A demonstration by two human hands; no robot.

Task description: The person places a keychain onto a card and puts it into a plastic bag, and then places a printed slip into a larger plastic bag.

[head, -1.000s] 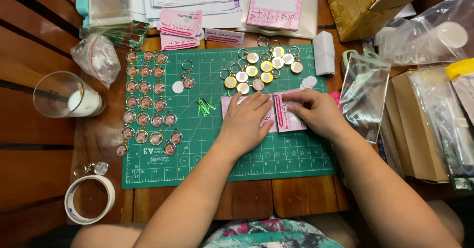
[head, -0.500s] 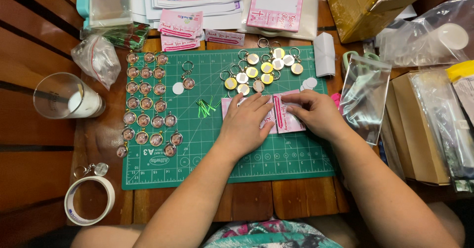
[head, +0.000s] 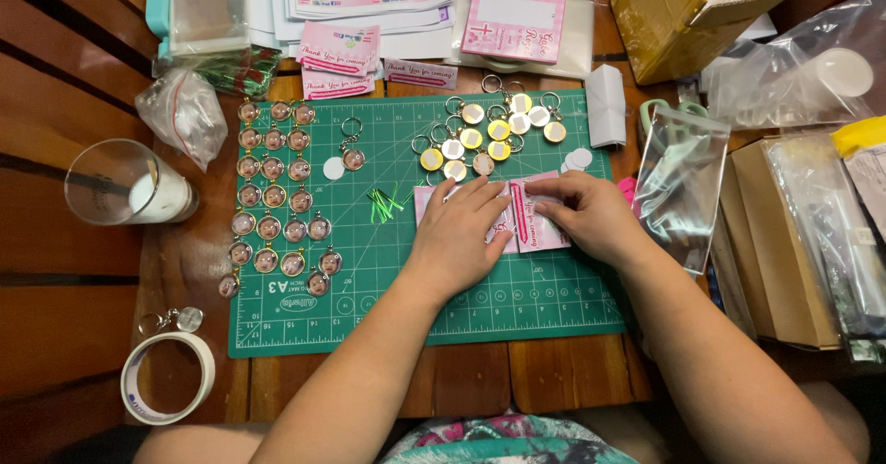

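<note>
Both hands rest on a pink printed card [head: 533, 224] near the centre of the green cutting mat [head: 369, 289]. The left hand [head: 461, 233] lies flat, fingers spread, pressing the card's left part. The right hand [head: 591, 213], at its 3 o'clock, curls loosely, fingertips pinching the card's top edge. Green twist ties [head: 383, 202] lie at the left hand's 9 o'clock; gold keychains [head: 484, 136] at 12.
</note>
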